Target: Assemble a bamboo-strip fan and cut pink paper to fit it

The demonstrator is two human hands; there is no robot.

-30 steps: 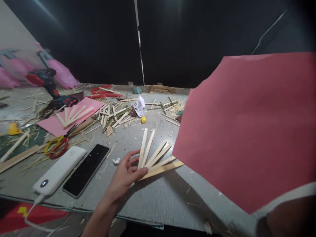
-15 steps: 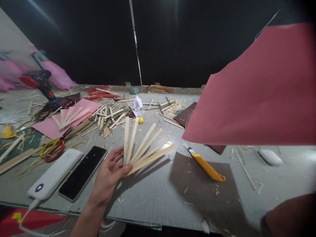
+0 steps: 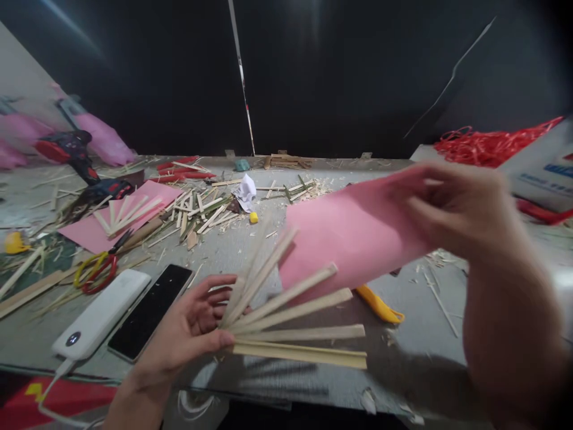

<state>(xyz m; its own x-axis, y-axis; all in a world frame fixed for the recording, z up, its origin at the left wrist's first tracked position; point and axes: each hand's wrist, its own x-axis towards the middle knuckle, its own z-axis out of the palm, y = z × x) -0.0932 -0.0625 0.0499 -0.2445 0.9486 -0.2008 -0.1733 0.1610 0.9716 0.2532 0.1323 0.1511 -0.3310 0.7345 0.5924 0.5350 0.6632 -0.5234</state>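
Several flat bamboo strips [image 3: 293, 319] spread like a fan from my left hand [image 3: 190, 331], which pinches their joined ends between thumb and fingers. My right hand [image 3: 465, 209] grips a sheet of pink paper [image 3: 340, 227] by its upper right edge, thumb in front. The paper hangs behind the fan, its left edge near the upper strips; whether they touch I cannot tell. Beneath the paper lies a yellow utility knife [image 3: 380, 304], its blade end hidden.
A phone [image 3: 151, 312], a white power bank [image 3: 102, 312] and scissors [image 3: 96, 272] lie at left. Behind are a second fan on pink paper [image 3: 83, 230], loose bamboo strips [image 3: 197, 212] and a cordless drill [image 3: 76, 155]. Red plastic strands [image 3: 487, 148] sit far right.
My right hand has come into view, bringing the pink paper left and down behind the fan. The fan has turned clockwise and lower in my left hand, strips spread wider.
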